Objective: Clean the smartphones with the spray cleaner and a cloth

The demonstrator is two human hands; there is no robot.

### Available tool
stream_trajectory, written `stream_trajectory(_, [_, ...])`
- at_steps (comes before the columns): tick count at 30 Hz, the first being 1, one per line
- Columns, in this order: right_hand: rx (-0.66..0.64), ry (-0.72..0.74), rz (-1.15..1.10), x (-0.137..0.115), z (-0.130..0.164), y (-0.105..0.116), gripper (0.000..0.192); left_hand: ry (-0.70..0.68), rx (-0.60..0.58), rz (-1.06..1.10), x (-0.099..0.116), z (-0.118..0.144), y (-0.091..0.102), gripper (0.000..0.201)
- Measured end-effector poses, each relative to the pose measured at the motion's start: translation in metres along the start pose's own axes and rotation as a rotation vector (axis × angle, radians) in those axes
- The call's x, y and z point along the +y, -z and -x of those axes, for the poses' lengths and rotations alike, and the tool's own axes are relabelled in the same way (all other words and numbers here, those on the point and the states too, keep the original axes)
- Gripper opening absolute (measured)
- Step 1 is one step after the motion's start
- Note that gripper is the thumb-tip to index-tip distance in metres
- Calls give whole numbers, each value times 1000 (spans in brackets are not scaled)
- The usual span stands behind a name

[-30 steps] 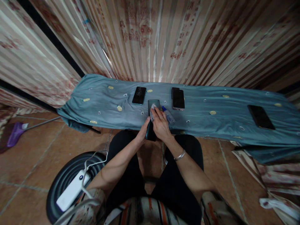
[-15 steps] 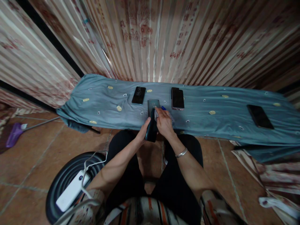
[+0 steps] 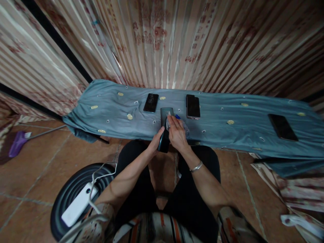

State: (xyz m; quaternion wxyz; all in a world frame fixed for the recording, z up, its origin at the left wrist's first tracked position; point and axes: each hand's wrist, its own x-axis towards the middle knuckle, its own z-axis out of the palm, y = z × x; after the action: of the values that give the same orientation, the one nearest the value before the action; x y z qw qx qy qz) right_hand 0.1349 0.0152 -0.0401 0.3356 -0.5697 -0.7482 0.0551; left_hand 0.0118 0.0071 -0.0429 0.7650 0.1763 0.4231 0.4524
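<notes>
My left hand grips a dark phone by its edge, tilted over the front edge of the cloth-covered bench. My right hand presses a small whitish cloth against the upper part of that phone, fingers held together. Much of the cloth is hidden under the fingers. Just beyond lies a grey-blue phone, partly covered by the hands. A small blue item and some clear plastic sit beside my right hand.
On the bench's blue-grey sheet lie a cracked phone, a phone overlapping another dark one, and a black phone far right. A white power bank with a cable rests on a round black stool. A pleated curtain hangs behind.
My right hand's fingers have straightened and lie flatter along the held phone, with the whitish cloth beneath them. My left hand keeps its grip. The view has shifted slightly.
</notes>
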Motion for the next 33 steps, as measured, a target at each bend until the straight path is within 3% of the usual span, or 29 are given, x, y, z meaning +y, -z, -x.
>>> stream_trajectory(16, [-29, 69, -44, -11, 13, 3, 51, -75, 51, -38, 2, -1, -1, 36])
stream_trajectory(25, [-46, 12, -27, -1, 3, 4, 56, 9, 49, -76, 0, -1, 0, 37])
stream_trajectory(33, [-26, 10, -39, 1, 1, -2, 58, -7, 38, -21, 0, -1, -1, 37])
